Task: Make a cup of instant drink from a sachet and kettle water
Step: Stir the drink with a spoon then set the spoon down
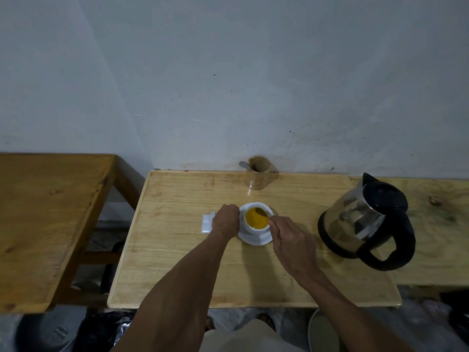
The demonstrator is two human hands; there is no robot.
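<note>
R hand (286, 240) pinches spoon (264, 214) in cup (256, 218), wood table (177, 250), grey wall (228, 72).

Pale wood table (177, 250); shiny metal kettle (355, 214); glossy cup (253, 228).

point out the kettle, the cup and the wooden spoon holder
kettle (355, 217), head view, on its shiny metal body
cup (253, 231), head view, on its white front wall
wooden spoon holder (258, 180), head view, on its side wall

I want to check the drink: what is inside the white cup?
The white cup holds yellow-orange liquid and a spoon bowl, dipped by the right hand. The cup's bottom is covered by liquid.
</note>
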